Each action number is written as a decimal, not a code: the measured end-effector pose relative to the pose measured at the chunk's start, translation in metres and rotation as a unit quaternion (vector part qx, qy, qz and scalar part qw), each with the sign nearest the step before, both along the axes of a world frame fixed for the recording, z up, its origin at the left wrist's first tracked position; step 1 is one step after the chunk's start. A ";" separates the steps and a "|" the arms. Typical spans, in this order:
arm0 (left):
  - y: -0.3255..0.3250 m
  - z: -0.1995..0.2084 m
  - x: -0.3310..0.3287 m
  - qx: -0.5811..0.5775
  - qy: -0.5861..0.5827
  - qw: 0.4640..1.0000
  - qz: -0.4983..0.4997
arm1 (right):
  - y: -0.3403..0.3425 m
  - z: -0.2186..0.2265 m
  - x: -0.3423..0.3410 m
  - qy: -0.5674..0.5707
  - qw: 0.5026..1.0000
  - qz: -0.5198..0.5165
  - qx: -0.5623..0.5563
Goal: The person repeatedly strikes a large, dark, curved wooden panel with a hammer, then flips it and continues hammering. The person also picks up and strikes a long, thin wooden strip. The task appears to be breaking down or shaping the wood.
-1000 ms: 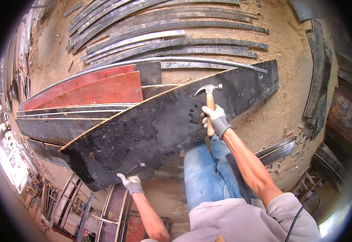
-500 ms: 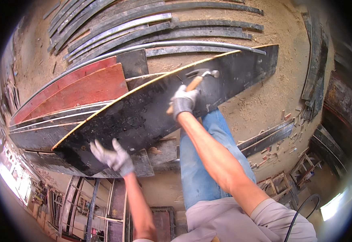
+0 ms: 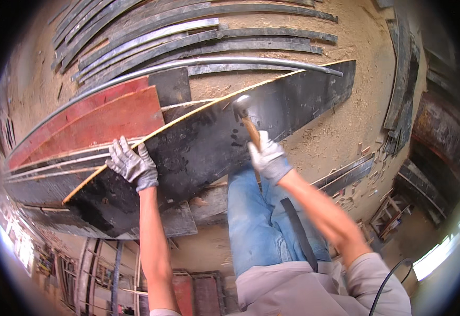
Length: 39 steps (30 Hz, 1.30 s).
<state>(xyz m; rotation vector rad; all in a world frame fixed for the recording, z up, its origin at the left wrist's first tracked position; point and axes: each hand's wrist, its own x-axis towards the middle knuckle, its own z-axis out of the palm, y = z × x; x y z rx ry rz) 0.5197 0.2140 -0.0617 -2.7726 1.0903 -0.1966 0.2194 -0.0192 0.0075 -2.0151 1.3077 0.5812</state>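
- One black panel (image 3: pixel 198 150) slanted across mid-frame, already laid out; how much work on it was done or left could not be told.
- One curved grey pipe (image 3: pixel 240 60) arced above it.
- Two red boards (image 3: pixel 116 116) lay left of centre.
- One hammer (image 3: pixel 252 131), blurred, was over the panel, the right hand (image 3: pixel 269 159) wrapped around its handle.
- The left hand (image 3: pixel 132 166), fingers spread, gripped nothing visibly at the panel's upper edge.

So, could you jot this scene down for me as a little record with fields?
Left hand: gloved, fingers spread at the pale edge of the black board
Right hand: gloved, gripping a hammer
Hammer head: blurred, above the board
Left of the board: red panels
Beyond the panels: curved metal rod
Ground: dark strips, scattered debris
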 end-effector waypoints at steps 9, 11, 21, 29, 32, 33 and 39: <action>-0.001 -0.003 0.003 -0.068 0.020 0.997 -0.004 | -0.118 -0.066 0.042 -0.065 0.839 0.538 0.044; -0.002 -0.003 0.001 -0.059 -0.002 0.998 0.006 | -0.128 -0.055 0.057 -0.024 0.825 0.565 0.019; -0.007 -0.004 -0.003 -0.085 -0.009 0.996 0.035 | -0.104 -0.051 0.095 0.008 0.801 0.598 0.039; -0.012 -0.004 -0.005 -0.124 -0.018 0.991 0.039 | -0.240 -0.022 0.096 0.155 0.870 0.435 -0.170; -0.016 -0.005 -0.008 -0.109 -0.007 0.991 0.075 | -0.246 -0.011 0.058 0.127 0.875 0.453 -0.114; -0.017 -0.004 -0.008 -0.113 -0.006 0.991 0.076 | -0.227 -0.011 0.044 0.082 0.876 0.467 -0.092; -0.011 0.000 -0.003 -0.063 -0.013 0.997 0.038 | -0.108 -0.068 0.058 -0.099 0.813 0.572 0.036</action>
